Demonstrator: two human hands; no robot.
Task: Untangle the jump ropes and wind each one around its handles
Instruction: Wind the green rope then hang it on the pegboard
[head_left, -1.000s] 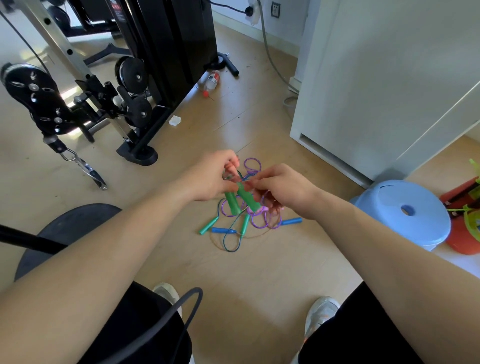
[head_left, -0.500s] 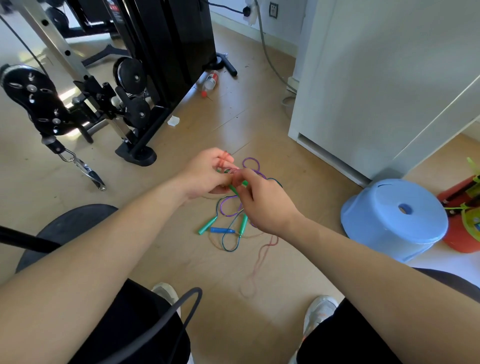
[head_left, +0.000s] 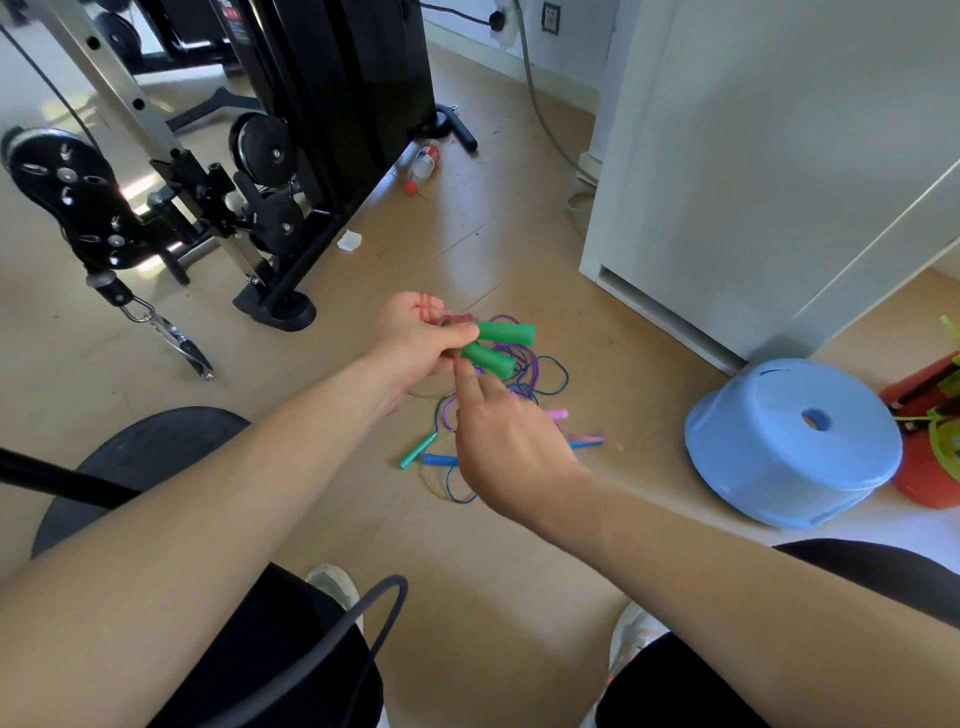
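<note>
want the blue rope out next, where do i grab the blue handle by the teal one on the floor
Pinch the blue handle across its middle, fingers coming down from above. It lies flat on the floor, a slim cylinder, so its long sides are free; the teal handle crowds its left end and the right hand hides its right end.

Light: bright daylight, coming from upper left | Glare: hot patch on floor by the machine | Shadows: soft, faint | Blur: right hand smears slightly | Edges: wide-angle bend, cabinet lines bow
</note>
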